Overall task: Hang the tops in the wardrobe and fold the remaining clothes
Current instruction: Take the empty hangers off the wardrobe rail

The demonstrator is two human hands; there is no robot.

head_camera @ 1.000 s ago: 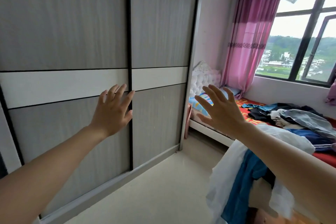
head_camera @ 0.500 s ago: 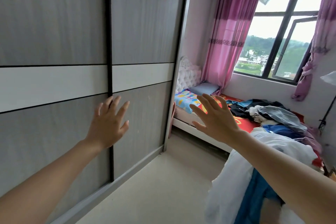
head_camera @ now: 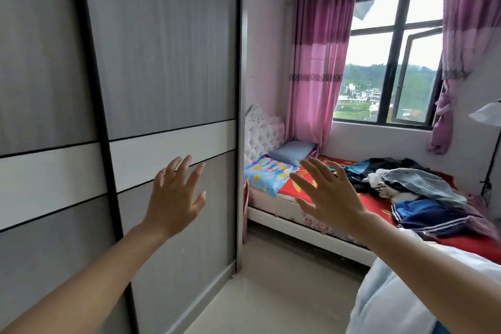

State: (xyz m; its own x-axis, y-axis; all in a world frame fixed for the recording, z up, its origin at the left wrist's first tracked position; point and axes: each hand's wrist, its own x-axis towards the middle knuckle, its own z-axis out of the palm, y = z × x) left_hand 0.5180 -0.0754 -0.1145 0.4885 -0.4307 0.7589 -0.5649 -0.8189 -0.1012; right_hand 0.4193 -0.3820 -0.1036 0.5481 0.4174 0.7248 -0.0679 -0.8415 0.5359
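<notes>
Nearest, under the right forearm, a pale garment (head_camera: 379, 298) hung draped. It looked like soft, light cloth, probably best taken at the collar or shoulders. Both hands held nothing, fingers spread. The left hand (head_camera: 173, 198) was just before the wardrobe (head_camera: 168, 62), contact unclear, and the right hand (head_camera: 329, 195) was in free air beside it. The wardrobe was closed, its contents hidden. Beyond the right hand, limp clothes (head_camera: 423, 187) lay heaped on the bed (head_camera: 271, 215).
</notes>
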